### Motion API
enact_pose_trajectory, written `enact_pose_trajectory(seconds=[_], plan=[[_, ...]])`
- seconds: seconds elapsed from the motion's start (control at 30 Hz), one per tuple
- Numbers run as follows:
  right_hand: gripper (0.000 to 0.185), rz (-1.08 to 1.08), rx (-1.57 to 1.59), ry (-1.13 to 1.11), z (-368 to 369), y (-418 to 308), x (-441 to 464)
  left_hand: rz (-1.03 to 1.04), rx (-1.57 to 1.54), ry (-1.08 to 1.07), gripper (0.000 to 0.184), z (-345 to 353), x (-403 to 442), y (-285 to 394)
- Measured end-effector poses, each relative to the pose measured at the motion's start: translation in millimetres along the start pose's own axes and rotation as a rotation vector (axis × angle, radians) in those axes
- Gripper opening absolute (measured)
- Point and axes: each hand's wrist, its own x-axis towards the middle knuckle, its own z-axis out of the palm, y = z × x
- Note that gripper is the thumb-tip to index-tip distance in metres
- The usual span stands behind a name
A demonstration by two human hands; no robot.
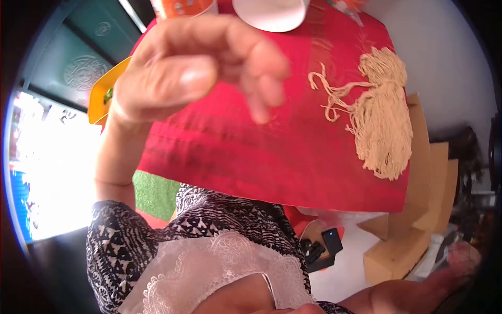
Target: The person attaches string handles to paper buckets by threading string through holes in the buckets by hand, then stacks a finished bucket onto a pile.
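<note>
My left hand (204,70) is raised over the red tablecloth (251,157), close to the camera. Its fingers curl loosely and stay apart from the thumb, with nothing visible between them. Off to the side at the lower right, my right hand (463,259) hangs beyond the table's edge beside a cardboard box. That hand is dim and blurred, so its fingers cannot be made out. A bundle of tan yarn (384,123), tied near its top with loose strands trailing left, lies at the table's right edge. Neither hand touches it.
At the table's far side are a white bowl (272,15) and an orange-and-white tub (185,7). A yellow container (99,97) sits behind my left wrist. Open cardboard boxes (395,256) stand right of the table. Small black devices (319,251) lie below its front edge.
</note>
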Motion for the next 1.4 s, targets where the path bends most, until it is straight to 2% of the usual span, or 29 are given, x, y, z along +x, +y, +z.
enact_pose_trajectory(seconds=[0.03, 0.1, 0.13, 0.2, 0.23, 0.27, 0.3, 0.33, 0.37, 0.4, 0.47, 0.53, 0.67, 0.83, 0.97, 1.07, 1.17, 1.27, 1.4], plan=[[0.023, 0.187, 0.05, 0.095, 9.5, 4.1, -19.0, -0.011, -0.01, 0.017, 0.062, 1.7, -4.6, -2.5], [0.023, 0.363, 0.056, -0.144, 2.4, 34.7, -65.5, -0.245, -0.1, 0.03, 0.063, 3.0, -19.8, 5.8], [0.022, 0.57, 0.047, -0.216, -8.8, 72.5, -127.0, -0.277, -0.101, 0.04, 0.061, 6.2, -26.5, 4.7], [0.026, 1.27, 0.153, -0.331, -8.3, 96.6, -227.9, -0.327, -0.122, 0.032, 0.059, 19.6, -37.6, -0.9], [0.027, 1.28, -0.025, -0.776, -13.3, 103.3, -266.1, -0.348, -0.143, 0.012, 0.057, 26.3, -41.9, -4.8], [0.027, 1.462, -0.044, -0.947, -11.3, 94.1, -302.9, -0.34, -0.117, -0.126, 0.053, 28.9, -46.7, -11.8], [0.023, 1.632, 0.088, -1.015, -12.2, 88.2, -368.3, -0.336, -0.155, -0.232, 0.055, 37.4, -50.1, -21.9], [0.016, 1.615, 0.178, -1.418, -7.2, 70.2, -408.9, -0.344, -0.238, -0.349, 0.049, 47.9, -50.0, -29.2], [0.01, 1.488, 0.314, -1.818, -1.9, 51.9, -448.5, -0.241, -0.234, -0.481, 0.044, 60.0, -50.4, -41.0], [0.009, 1.492, 0.449, -1.918, 6.1, 25.8, -469.0, -0.198, -0.269, -0.558, 0.044, 77.5, -51.7, -50.4], [0.008, 1.549, 0.584, -1.872, 18.8, -21.5, -487.2, -0.125, -0.313, -0.673, 0.044, 111.7, -53.4, -67.7], [0.008, 1.614, 0.642, -1.628, 35.9, -55.1, -484.1, -0.058, -0.353, -0.756, 0.045, 143.3, -54.5, -85.7], [0.011, 1.649, 0.733, -1.159, 69.8, -98.5, -458.9, -0.059, -0.381, -0.912, 0.041, 183.4, -54.0, -105.2], [0.017, 1.631, 0.819, -0.783, 100.8, -128.5, -429.7, -0.029, -0.301, -0.982, 0.044, 208.3, -52.7, -102.9], [0.022, 1.604, 0.866, -0.578, 115.6, -140.8, -412.8, 0.054, -0.277, -1.102, 0.043, 241.9, -47.7, -96.8], [0.026, 1.574, 0.899, -0.457, 123.3, -147.2, -401.9, 0.116, -0.353, -1.065, 0.037, 265.5, -53.2, -93.3], [0.03, 1.541, 0.921, -0.351, 130.2, -151.8, -390.7, 0.175, -0.274, -1.166, 0.033, 279.8, -46.8, -87.5], [0.034, 1.497, 0.941, -0.274, 136.3, -152.5, -379.3, 0.138, -0.231, -1.29, 0.032, 295.2, -39.5, -83.0], [0.04, 1.41, 0.994, -0.204, 143.2, -146.7, -365.1, 0.109, -0.252, -1.244, 0.034, 316.5, -51.1, -87.4]])
